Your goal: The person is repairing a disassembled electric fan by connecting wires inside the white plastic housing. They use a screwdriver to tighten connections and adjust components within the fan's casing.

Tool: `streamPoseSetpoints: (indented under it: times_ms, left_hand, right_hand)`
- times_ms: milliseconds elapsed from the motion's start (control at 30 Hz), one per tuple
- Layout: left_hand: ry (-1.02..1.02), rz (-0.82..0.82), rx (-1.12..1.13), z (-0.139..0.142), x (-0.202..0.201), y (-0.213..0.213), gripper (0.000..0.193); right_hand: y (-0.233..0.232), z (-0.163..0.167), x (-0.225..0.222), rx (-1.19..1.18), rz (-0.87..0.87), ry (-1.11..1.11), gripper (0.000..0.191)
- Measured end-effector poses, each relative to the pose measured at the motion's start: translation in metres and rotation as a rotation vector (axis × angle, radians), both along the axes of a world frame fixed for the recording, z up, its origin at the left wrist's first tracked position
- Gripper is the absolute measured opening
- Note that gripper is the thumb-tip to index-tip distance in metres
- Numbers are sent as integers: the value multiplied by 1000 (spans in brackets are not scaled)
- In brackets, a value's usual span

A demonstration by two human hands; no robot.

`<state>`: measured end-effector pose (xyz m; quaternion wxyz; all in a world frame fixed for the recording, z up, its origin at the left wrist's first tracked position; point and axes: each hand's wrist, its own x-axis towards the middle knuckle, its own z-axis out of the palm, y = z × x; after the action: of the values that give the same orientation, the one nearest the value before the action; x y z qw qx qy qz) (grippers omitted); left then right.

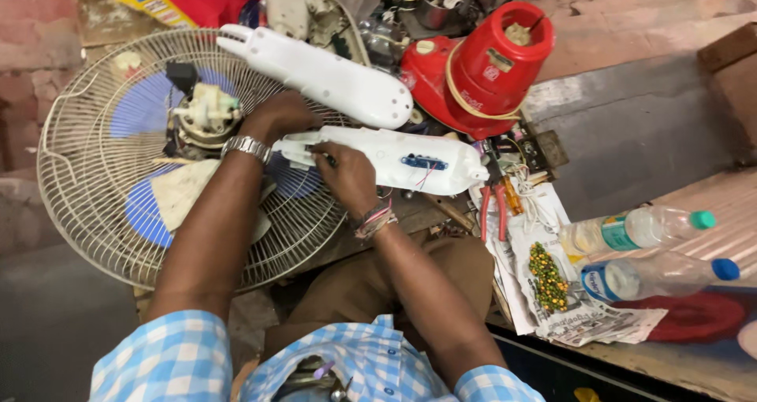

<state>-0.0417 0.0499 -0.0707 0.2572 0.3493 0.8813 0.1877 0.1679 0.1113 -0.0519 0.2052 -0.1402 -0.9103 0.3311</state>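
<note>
A long white plastic casing half (pixel 410 161) with a small blue circuit board and wires lies across my lap. My left hand (pixel 276 117), with a metal watch at the wrist, steadies its left end. My right hand (pixel 345 175), wearing thread bracelets, pinches at the casing's left part; whether it holds a small tool I cannot tell. The matching white casing half (pixel 323 75) lies just beyond, tilted toward the upper left.
A round wire fan guard with blue blades (pixel 134 158) lies at left. A red appliance base (pixel 473 71) stands behind. Red-handled pliers (pixel 493 209), newspaper with small green and yellow bits (pixel 548 276) and two plastic bottles (pixel 639 228) sit at right.
</note>
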Motion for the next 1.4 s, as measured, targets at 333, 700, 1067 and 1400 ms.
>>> streamPoseSetpoints:
  times_ms: [333, 700, 1067, 1400]
  left_hand:
    - [6, -68, -6, -6, -1, -5, 44]
    - [73, -158, 74, -9, -2, 0, 43]
    - [-15, 74, 17, 23, 19, -4, 44]
    - [126, -71, -37, 0, 10, 4, 44]
  right_hand:
    - [10, 9, 3, 202, 153, -77, 24]
    - [8, 1, 3, 247, 106, 62, 17]
    - [6, 6, 10, 67, 22, 34, 17]
    - [6, 19, 19, 186, 52, 72, 21]
